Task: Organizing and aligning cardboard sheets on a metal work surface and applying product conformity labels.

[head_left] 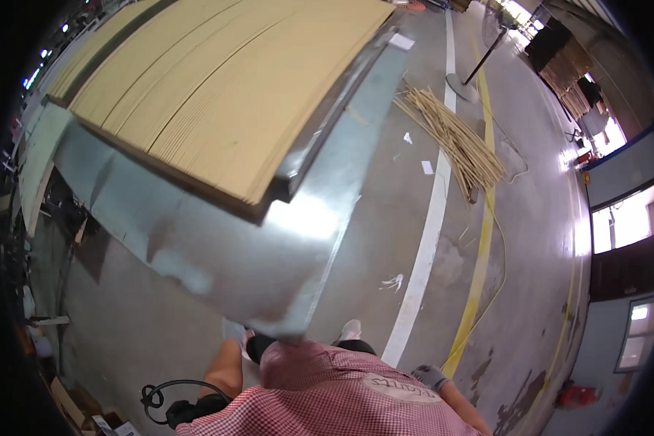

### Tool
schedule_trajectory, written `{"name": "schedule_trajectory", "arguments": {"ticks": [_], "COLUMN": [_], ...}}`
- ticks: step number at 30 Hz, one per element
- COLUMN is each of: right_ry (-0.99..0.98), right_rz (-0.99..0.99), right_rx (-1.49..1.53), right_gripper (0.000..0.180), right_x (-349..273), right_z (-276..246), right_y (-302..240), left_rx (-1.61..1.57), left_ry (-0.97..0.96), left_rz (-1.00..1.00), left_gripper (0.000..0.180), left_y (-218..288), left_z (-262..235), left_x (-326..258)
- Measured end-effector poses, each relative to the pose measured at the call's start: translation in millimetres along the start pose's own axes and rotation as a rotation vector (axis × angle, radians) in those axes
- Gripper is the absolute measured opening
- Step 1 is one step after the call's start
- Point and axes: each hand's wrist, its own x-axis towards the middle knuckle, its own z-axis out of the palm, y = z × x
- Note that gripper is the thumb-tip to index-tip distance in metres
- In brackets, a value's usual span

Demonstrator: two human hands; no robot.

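Honestly, from this poor view I cannot tell whether my left hand (233, 330) or right hand (430, 376) grips anything; the metal sheet (269, 261) lies before me, its corner may snag my checked apron (305, 392) if I step forward.

On my screen, I see a pile of sticks (454, 142) lying across a white line (418, 287) and a yellow line (473, 291). Past it stands a pole (487, 54). I spot a window (625, 218) far right and boxes (69, 403) bottom left.
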Motion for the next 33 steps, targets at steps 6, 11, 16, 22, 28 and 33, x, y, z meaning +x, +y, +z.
{"name": "schedule_trajectory", "arguments": {"ticks": [6,11,16,22,28,33], "right_ry": [0.285,0.254,-0.028,0.168,0.042,0.05], "right_rz": [-0.117,-0.223,-0.357,0.014,0.058,-0.277], "right_rx": [0.148,0.37,0.266,0.333,0.3,-0.115], "right_gripper": [0.022,0.024,0.027,0.023,0.031,0.026], "right_x": [85,134,196,209,378,518], "right_z": [-198,-296,-373,-490,-580,-771], "right_y": [22,-110,-148,-128,42,-141], "left_rx": [-0.483,-0.731,-0.507,-0.397,0.139,0.269], "left_ry": [-0.485,-0.512,-0.055,0.727,1.084,0.995], "left_rz": [0.016,0.009,-0.024,0.832,0.482,0.363], "left_gripper": [0.055,0.054,0.05,0.039,0.052,0.052], "left_y": [165,339,459,728,830,846], "left_z": [55,-31,-67,-323,-511,-515], "left_x": [-17,54,198,346,459,487]}}
